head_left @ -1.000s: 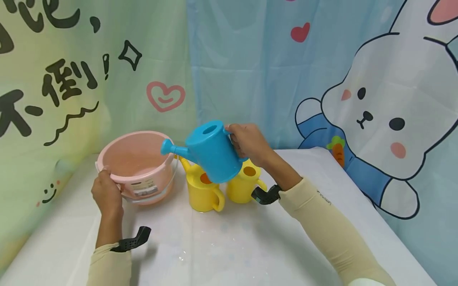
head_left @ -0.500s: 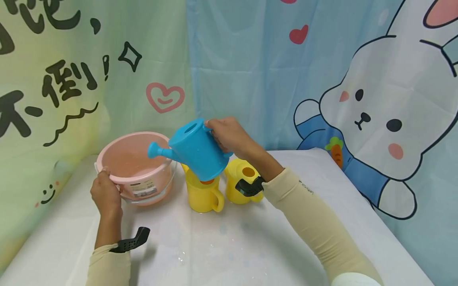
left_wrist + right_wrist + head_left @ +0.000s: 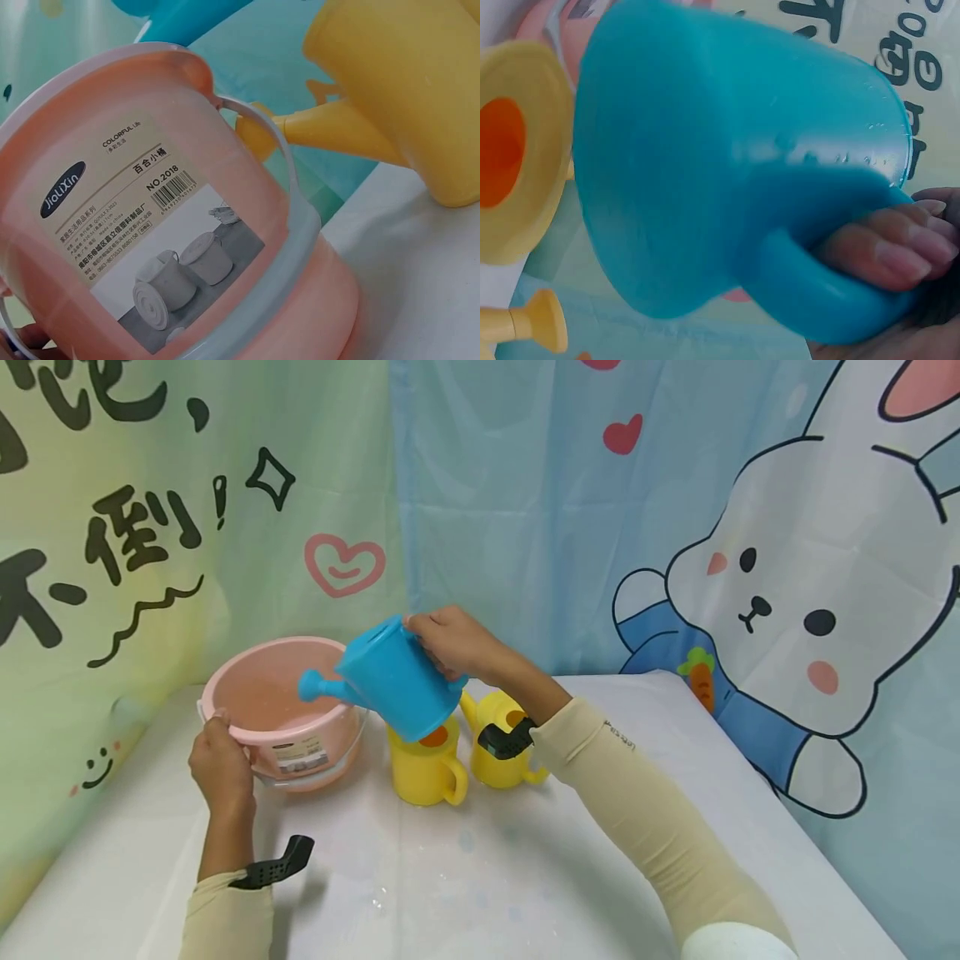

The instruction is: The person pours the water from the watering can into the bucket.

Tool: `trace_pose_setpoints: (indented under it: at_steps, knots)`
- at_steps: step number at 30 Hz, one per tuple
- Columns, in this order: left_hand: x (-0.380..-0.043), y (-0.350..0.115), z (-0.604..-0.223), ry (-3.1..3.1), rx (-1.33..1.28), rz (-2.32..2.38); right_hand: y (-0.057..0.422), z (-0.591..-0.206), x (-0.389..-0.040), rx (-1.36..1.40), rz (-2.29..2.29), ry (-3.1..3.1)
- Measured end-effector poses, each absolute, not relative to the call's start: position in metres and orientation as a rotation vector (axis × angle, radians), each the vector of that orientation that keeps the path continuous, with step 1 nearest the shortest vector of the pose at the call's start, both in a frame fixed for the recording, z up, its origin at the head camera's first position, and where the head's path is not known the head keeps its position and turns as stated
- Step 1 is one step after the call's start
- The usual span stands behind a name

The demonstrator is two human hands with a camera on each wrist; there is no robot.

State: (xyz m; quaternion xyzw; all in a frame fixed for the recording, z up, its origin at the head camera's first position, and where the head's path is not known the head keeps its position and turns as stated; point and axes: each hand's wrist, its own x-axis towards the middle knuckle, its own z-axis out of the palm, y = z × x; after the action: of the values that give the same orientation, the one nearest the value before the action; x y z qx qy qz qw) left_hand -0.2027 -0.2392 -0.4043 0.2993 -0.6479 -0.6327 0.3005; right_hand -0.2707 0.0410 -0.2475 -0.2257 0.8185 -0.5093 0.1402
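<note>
My right hand (image 3: 457, 646) grips the handle of a blue watering can (image 3: 397, 681). The can is held in the air, tilted left, its spout over the right part of a pink bucket's (image 3: 258, 742) opening. Drops of water cling to the can (image 3: 810, 127) in the right wrist view. With its thumb at the rim, my left hand (image 3: 222, 766) holds the bucket's near left side. The bucket stands on the table, a label (image 3: 150, 232) on its front and its pale handle hanging down. Whether water leaves the spout cannot be made out.
Two yellow watering cans (image 3: 423, 774) stand right of the bucket, one partly behind my right wrist. Wet drops dot the white table cover (image 3: 420, 885) in front. A printed curtain (image 3: 495, 527) hangs behind the table.
My right hand has carried the blue watering can leftward, from beside the bucket's rim to over its opening, tilting it somewhat more. The left hand and bucket stay nearly still.
</note>
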Motion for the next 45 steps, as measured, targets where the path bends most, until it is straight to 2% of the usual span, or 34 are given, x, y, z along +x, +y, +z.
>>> trace_pose_setpoints:
  at_steps: [19,45]
  knots:
    - [-0.205,-0.240,-0.404,-1.738,0.797,-1.656,0.021,-0.224,-0.268,-0.776,-1.071,2.611]
    - [-0.207,-0.240,-0.405,-1.732,0.824,-1.670,-0.004,-0.206,-0.260,-0.681,-0.796,2.723]
